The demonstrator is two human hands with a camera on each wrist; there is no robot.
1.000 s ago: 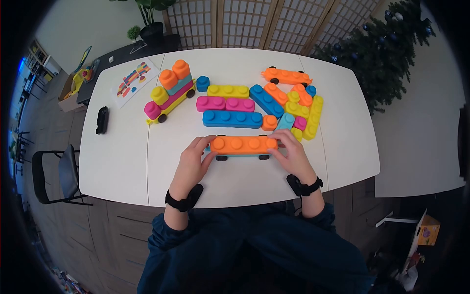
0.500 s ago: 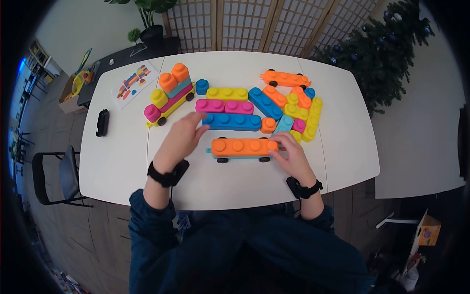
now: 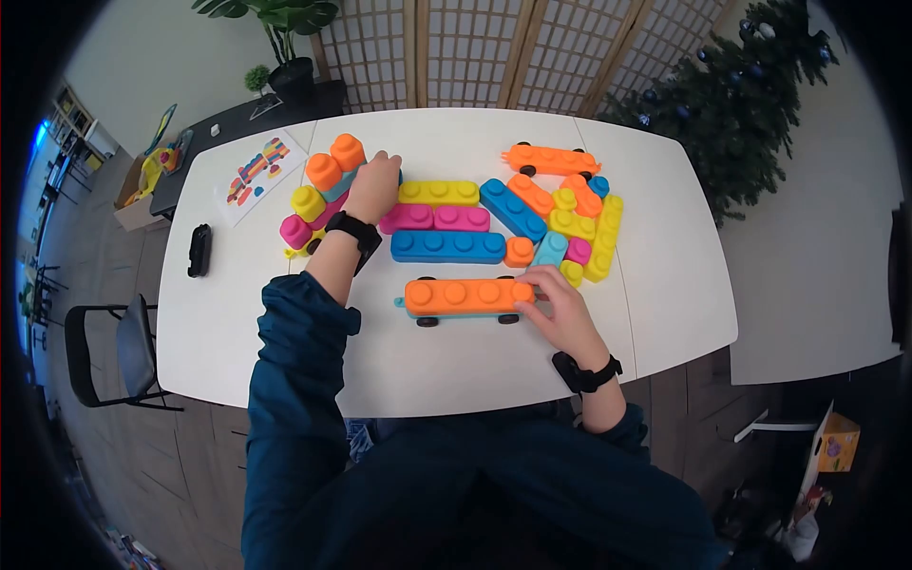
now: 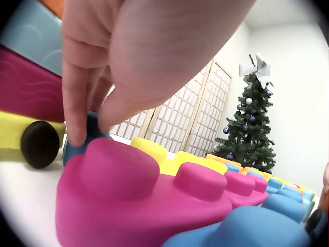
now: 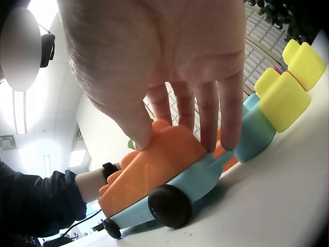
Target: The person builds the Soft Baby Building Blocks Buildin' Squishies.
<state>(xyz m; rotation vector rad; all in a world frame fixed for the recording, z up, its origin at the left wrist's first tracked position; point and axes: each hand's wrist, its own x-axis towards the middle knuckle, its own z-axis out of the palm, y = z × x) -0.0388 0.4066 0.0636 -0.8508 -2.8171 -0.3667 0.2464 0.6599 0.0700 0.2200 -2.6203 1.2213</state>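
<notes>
My left hand reaches to the back left, its fingers and thumb round a small blue block beside the wheel of a stacked yellow car. That block is mostly hidden by the hand in the head view. A long orange block sits on a teal wheeled base near the table's front. My right hand holds the right end of the orange block, thumb on the near side and fingers on the far side.
Behind the orange-topped car lie a long blue block, pink blocks and a yellow one. More blocks cluster at right, below an orange car. A picture sheet and black object are at left.
My left hand has let go of the orange-topped car's left end and moved back and left to the small blue block. My right hand has stayed at the car's right end.
</notes>
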